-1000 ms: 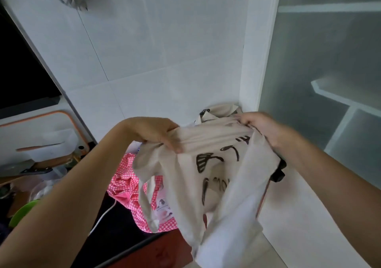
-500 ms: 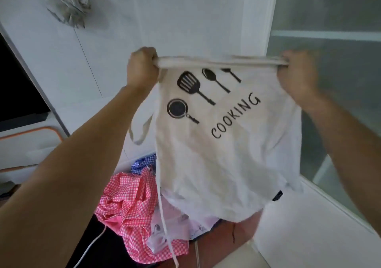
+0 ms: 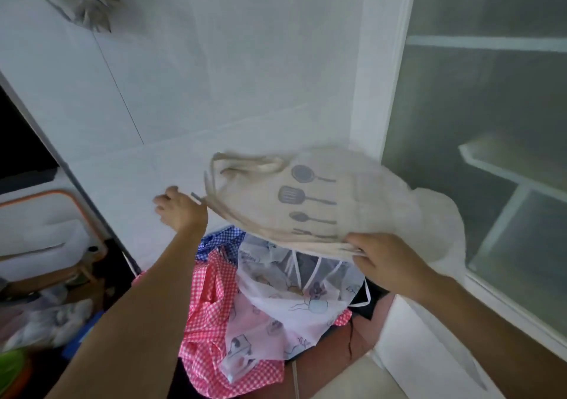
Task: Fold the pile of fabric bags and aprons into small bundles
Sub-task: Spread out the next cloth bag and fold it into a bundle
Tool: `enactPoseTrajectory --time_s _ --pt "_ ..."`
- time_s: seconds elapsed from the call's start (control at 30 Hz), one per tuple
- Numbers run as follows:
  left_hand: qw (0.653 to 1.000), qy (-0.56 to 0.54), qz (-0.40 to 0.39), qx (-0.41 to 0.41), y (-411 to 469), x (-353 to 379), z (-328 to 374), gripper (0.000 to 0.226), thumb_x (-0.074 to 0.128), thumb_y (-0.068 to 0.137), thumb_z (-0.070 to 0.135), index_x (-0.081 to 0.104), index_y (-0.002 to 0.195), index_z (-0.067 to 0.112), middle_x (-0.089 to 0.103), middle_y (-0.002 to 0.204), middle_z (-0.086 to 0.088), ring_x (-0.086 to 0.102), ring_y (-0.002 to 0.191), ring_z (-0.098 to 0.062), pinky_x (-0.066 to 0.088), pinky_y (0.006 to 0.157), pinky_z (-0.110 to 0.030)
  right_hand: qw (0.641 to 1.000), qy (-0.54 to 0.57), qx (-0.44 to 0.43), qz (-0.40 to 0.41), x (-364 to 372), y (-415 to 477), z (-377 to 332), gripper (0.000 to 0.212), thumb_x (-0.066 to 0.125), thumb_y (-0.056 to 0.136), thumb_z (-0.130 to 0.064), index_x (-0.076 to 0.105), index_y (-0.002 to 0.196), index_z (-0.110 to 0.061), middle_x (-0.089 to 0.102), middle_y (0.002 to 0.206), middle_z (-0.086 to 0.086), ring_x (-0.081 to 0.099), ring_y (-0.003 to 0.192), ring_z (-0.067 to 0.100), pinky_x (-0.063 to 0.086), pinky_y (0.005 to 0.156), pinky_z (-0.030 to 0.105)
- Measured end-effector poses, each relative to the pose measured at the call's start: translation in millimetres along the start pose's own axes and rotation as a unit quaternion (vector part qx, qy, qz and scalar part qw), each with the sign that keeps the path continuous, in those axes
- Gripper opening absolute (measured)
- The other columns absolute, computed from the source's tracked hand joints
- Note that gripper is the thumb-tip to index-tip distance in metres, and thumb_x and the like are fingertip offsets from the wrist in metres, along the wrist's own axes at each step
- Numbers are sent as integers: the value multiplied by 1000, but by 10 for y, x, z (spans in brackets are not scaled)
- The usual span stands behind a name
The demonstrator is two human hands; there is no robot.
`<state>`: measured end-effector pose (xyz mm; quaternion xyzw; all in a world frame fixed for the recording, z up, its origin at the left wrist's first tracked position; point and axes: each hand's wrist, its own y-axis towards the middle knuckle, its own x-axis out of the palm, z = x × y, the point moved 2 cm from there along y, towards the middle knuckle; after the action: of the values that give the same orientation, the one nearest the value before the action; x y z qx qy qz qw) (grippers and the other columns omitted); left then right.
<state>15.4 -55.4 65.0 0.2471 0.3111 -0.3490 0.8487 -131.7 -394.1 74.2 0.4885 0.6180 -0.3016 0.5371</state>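
White wall tiles stand behind the cream apron, spread almost flat in the air, its near edge running from the left hand to the right hand. The right hand pinches this edge; the left grip is blurred, so I cannot tell. The pile lies below both hands.

I read the apron as matt beige woven cloth with a flat grey utensil print. Below it, the pink checked cloth has a slight sheen, and the thin white printed fabric looks half sheer. Behind the apron the wall tiles are smooth and faintly glossy. To its right the cabinet glass is frosted.
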Motion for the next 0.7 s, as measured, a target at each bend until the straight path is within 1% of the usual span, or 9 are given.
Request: enactPoseTrajectory --time_s 0.07,0.1,0.17,0.23,0.33,0.43,0.57,0.63,0.7 --pt "977 -21 -159 -140 -166 210 -418 48 61 90 26 45 125 -3 45 131 -25 50 112 -40 45 94 -44 998 61 9 -28 404 73 -159 25 49 95 -23 58 115 -12 68 93 10 63 87 29 39 69 34" --pt "935 -100 -258 -221 -315 318 -600 49 58 92 36 49 117 -6 54 118 -25 57 101 -39 49 86 -44 995 91 14 -33 626 112 -263 25 48 97 -26 59 114 -11 68 93 11 63 88 30 39 69 33" --pt "803 -261 -398 -359 -684 448 -795 75 49 89 62 51 109 -10 59 99 -25 59 87 -37 50 73 -44 988 146 20 -41 993 185 -474 27 47 97 -26 61 112 -9 69 99 13 63 94 32 38 71 30" --pt "753 -277 -464 -374 -922 598 -950 85 56 78 71 55 107 -9 61 104 -25 60 93 -37 52 72 -44 978 192 -2 -79 1321 226 -730 33 45 97 -21 58 125 -11 66 114 12 61 105 30 42 81 27" --pt "769 -168 -514 -341 -1013 741 -1191 82 84 57 52 60 116 0 65 108 -19 67 89 -31 55 80 -43 959 255 -16 -120 1589 241 -1066 42 44 96 -10 51 136 -16 60 130 5 56 117 21 37 94 17" --pt "818 -23 -504 -276 -1038 712 -1345 44 71 82 40 61 100 2 64 90 -14 63 65 -23 53 53 -28 930 322 -24 -174 1751 243 -1238 45 46 94 -12 47 139 -17 59 130 6 56 115 19 40 98 23" --pt "901 -54 -388 -186 -963 634 -1457 14 69 85 8 61 75 0 59 77 -12 52 39 -4 39 35 -12 821 367 -46 -434 1887 379 -1002 57 69 86 -18 48 138 -18 59 120 -6 56 104 3 46 96 27" --pt "911 -89 -359 -184 -895 582 -1467 8 65 82 -4 62 75 -1 58 68 -11 49 32 -6 37 32 -14 875 344 -29 -340 1821 672 -738 36 70 85 -14 64 121 -12 65 109 -4 61 93 2 49 92 26" --pt "912 -70 -367 -172 -844 566 -1477 16 63 78 -11 61 72 3 55 57 -7 50 41 -15 35 31 -15 932 330 72 -131 1663 1059 -385 30 71 84 -13 66 113 -7 66 107 2 62 89 14 47 87 30"
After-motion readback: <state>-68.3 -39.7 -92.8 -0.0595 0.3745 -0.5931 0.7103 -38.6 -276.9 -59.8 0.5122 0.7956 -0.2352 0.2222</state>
